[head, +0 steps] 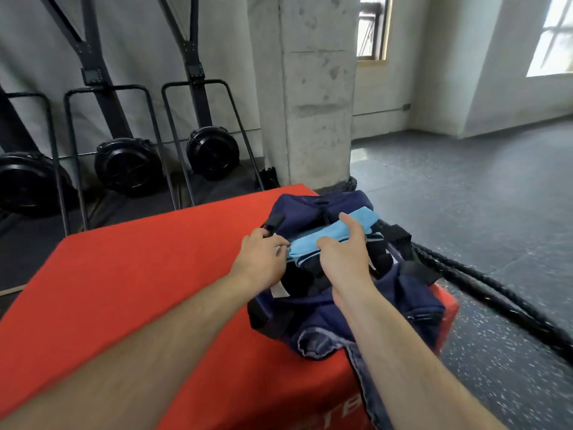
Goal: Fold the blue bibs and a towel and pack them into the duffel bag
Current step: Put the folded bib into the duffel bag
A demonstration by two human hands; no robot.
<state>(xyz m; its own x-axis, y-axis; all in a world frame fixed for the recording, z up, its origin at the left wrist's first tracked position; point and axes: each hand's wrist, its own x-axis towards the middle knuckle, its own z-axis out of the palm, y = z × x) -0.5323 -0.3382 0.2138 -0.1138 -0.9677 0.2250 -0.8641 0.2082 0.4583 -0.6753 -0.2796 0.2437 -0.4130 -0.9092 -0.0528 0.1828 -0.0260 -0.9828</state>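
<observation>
Hands work at the navy duffel bag (325, 293), which sits at the right edge of a red padded box (139, 290), near its far right corner. Folded light-blue cloth (325, 240), bib or towel I cannot tell, lies in the bag's open top, its far end poking out. The left hand (263, 256) has its grip pinching the near-left end of that cloth. The right hand (344, 252) hovers just above it, grip released, fingers loosely spread. A thick black rope (496, 293) lies on the floor beside the box.

Both forearms are bare to the picture's edge, with no sleeves showing, and the left hand (259, 254) and right hand (344, 252) are ungloved.
</observation>
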